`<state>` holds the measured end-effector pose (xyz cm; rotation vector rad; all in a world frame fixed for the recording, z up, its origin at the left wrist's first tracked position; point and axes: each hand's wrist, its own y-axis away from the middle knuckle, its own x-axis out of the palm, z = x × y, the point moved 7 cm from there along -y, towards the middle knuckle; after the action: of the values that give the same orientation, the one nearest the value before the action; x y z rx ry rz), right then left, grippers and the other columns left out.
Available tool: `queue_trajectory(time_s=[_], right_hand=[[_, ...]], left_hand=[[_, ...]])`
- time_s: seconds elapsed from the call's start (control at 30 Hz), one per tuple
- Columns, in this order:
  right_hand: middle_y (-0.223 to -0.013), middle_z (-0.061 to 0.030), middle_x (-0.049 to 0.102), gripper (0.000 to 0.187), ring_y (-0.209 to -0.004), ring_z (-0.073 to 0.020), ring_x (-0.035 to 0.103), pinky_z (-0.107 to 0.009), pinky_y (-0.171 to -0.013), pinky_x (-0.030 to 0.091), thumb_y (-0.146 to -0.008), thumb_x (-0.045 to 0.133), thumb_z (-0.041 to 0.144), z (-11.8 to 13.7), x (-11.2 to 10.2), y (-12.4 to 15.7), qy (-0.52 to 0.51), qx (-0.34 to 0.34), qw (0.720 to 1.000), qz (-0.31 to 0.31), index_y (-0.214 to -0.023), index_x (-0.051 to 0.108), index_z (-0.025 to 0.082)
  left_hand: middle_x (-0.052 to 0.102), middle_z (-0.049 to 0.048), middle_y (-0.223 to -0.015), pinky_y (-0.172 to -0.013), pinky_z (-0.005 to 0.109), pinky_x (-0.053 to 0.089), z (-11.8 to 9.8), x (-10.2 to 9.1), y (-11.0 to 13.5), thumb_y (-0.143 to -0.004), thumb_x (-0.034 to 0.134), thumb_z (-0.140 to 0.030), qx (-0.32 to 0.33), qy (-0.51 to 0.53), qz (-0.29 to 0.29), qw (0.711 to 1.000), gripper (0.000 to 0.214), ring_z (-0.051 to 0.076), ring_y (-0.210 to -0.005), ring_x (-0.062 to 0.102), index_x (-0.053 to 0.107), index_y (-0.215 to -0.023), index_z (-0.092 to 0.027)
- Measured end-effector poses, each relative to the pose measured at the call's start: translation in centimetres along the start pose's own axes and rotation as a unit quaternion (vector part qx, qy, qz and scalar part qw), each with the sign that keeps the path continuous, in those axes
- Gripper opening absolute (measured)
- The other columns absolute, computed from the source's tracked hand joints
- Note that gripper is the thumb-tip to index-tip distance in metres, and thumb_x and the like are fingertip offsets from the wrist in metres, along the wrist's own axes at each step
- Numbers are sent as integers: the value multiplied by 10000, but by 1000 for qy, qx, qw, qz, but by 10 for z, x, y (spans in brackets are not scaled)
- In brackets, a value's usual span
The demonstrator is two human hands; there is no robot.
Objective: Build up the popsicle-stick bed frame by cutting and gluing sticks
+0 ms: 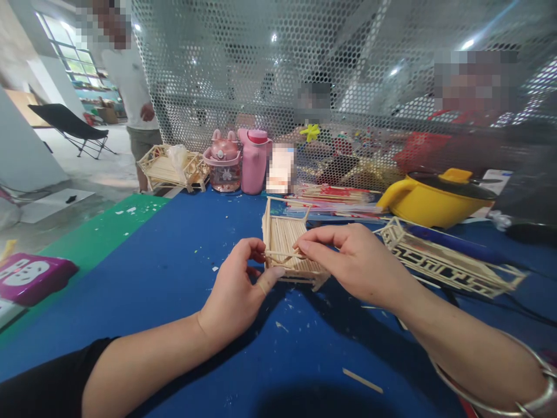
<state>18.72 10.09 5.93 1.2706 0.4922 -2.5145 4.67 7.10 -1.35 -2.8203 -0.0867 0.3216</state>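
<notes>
A small wooden stick model (285,238), shaped like a flat bed with raised corner posts, lies on the blue table (174,261). My left hand (237,290) grips its near left edge, thumb against the side and fingers curled over the top. My right hand (352,261) pinches a thin wooden stick (282,254) lying across the model's near end. Both hands are closed on the wood.
A second stick frame (448,264) lies to the right, a yellow pot (435,200) behind it. Pink bottles (255,159), a stick model (174,168) and bundled sticks (335,194) stand at the back before a perforated screen. A purple box (30,278) sits left. People stand beyond.
</notes>
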Motion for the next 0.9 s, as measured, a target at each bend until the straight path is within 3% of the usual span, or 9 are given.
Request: queue_trajectory(time_s=[0.23, 0.37, 0.43, 0.47, 0.53, 0.6, 0.67, 0.8, 0.9], right_hand=[[-637, 19, 639, 177, -578, -117, 530, -231, -547, 415, -776, 574, 321, -6, 4, -4, -53, 20, 998, -10, -717, 671, 185], [-752, -4, 623, 153, -699, -140, 555, -255, -639, 439, -853, 493, 313, -5, -25, 9, -102, -19, 981, -162, -807, 584, 198], [-785, -12, 613, 128, -741, -148, 558, -261, -673, 435, -874, 470, 296, -5, -45, 30, -75, -24, 967, -242, -827, 556, 213], [-776, -10, 606, 121, -733, -147, 554, -258, -672, 431, -878, 470, 290, -4, -50, 41, -54, -26, 967, -248, -820, 551, 220], [-744, 2, 596, 127, -692, -142, 545, -250, -645, 424, -880, 479, 293, -3, -47, 61, -25, -27, 982, -186, -799, 554, 230], [-748, 10, 603, 140, -689, -141, 547, -245, -640, 426, -882, 483, 302, -5, -33, 82, -19, -17, 995, -96, -791, 566, 235], [-778, 11, 618, 151, -727, -145, 559, -243, -670, 433, -888, 476, 304, -11, -18, 101, -35, 6, 998, -51, -798, 574, 233], [-742, 15, 603, 196, -718, -144, 558, -235, -665, 437, -896, 452, 321, -23, -1, 130, -86, 63, 990, -88, -774, 565, 217], [-738, 12, 605, 226, -721, -147, 568, -234, -661, 449, -901, 429, 343, -30, 7, 145, -107, 88, 985, -99, -778, 569, 215]], left_hand=[[557, 18, -933, -683, 274, 477, 0, 0, 0, -783, 604, -213, 8, -7, -6, 1000, 251, 146, -843, 560, 454, -983, -200], [510, 19, -961, -733, 296, 464, -1, -16, 14, -769, 630, -271, 5, -73, -70, 995, 322, 145, -840, 525, 421, -1007, -214], [506, 2, -890, -736, 292, 448, -11, -20, 27, -805, 592, -295, 31, -112, -72, 991, 227, 134, -779, 505, 443, -960, -222], [514, -6, -846, -723, 280, 442, -18, -16, 33, -830, 560, -297, 55, -118, -34, 991, 151, 131, -755, 503, 467, -925, -225], [557, -5, -815, -703, 262, 442, -33, 3, 45, -857, 523, -299, 88, -108, 83, 987, 91, 132, -741, 522, 529, -921, -235], [614, 14, -889, -736, 269, 451, -44, 24, 54, -855, 525, -310, 69, -84, 169, 980, 194, 149, -791, 559, 565, -1033, -245], [644, 31, -949, -770, 289, 450, -51, 44, 57, -854, 516, -325, 24, -58, 216, 974, 263, 171, -835, 579, 577, -1095, -238], [659, 13, -807, -683, 279, 427, -60, 79, 59, -833, 513, -301, -8, -54, 280, 958, 198, 171, -732, 566, 664, -927, -212], [652, 5, -746, -643, 258, 395, -56, 87, 62, -820, 512, -281, -11, -58, 291, 955, 191, 159, -698, 547, 677, -813, -186]])
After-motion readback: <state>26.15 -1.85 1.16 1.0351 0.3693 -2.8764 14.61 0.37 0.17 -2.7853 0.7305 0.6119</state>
